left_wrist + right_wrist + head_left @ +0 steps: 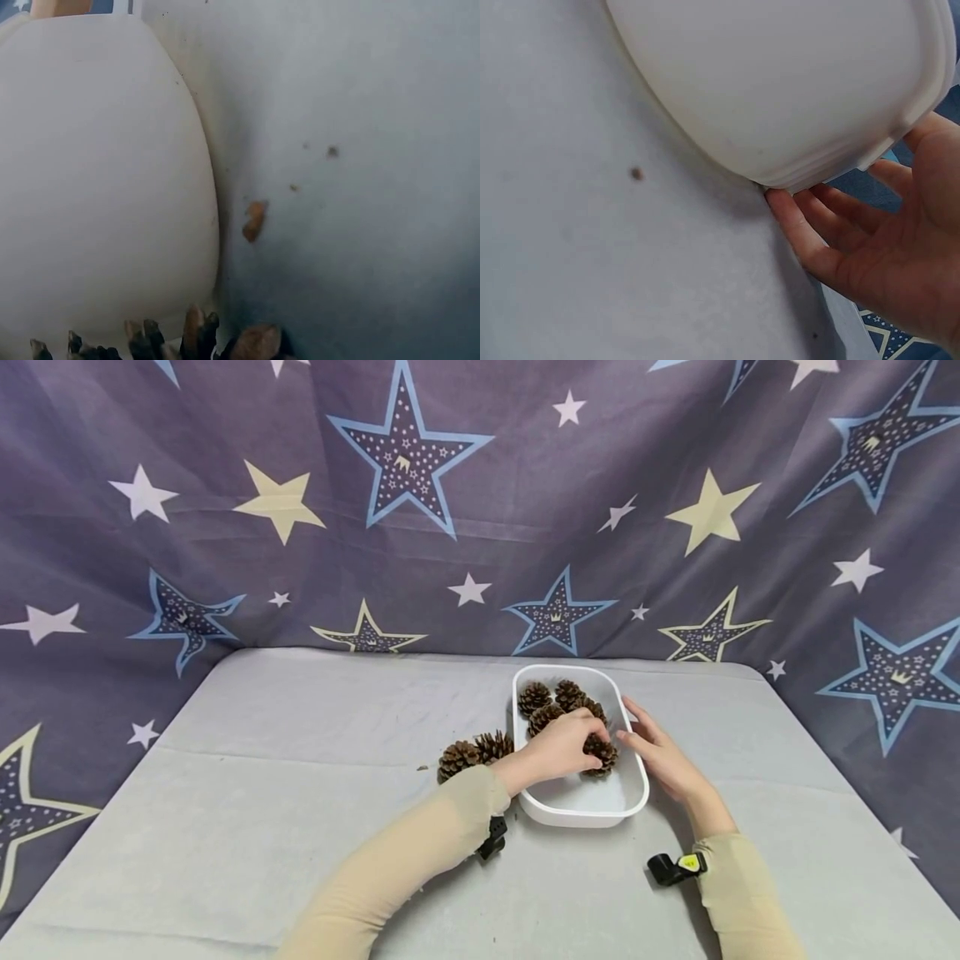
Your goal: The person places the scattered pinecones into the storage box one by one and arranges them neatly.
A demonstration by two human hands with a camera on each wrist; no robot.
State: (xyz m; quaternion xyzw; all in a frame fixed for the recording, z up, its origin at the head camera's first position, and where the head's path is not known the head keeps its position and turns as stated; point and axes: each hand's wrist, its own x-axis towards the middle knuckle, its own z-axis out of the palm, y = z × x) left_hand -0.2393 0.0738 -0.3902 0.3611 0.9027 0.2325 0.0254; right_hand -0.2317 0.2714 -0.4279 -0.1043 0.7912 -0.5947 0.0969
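A white plastic container (577,818) stands right of centre on the table, with several brown pinecones (535,698) grouped toward its far end. My left hand (562,745) reaches over the near-left rim and holds one pinecone (602,758) between thumb and fingers, low inside the container. At the container's right side, my right hand (663,758) grips the wall. In the right wrist view its fingers (799,232) touch the container's lower outer edge, while the thumb lies up by the rim. The left wrist view does not show the left fingers.
Outside the container on its left, pinecones (457,762) sit on the grey-covered table (300,827), partly behind the left forearm. Small brown flakes (255,221) lie on the cloth. A star-patterned curtain (465,552) hangs behind the table.
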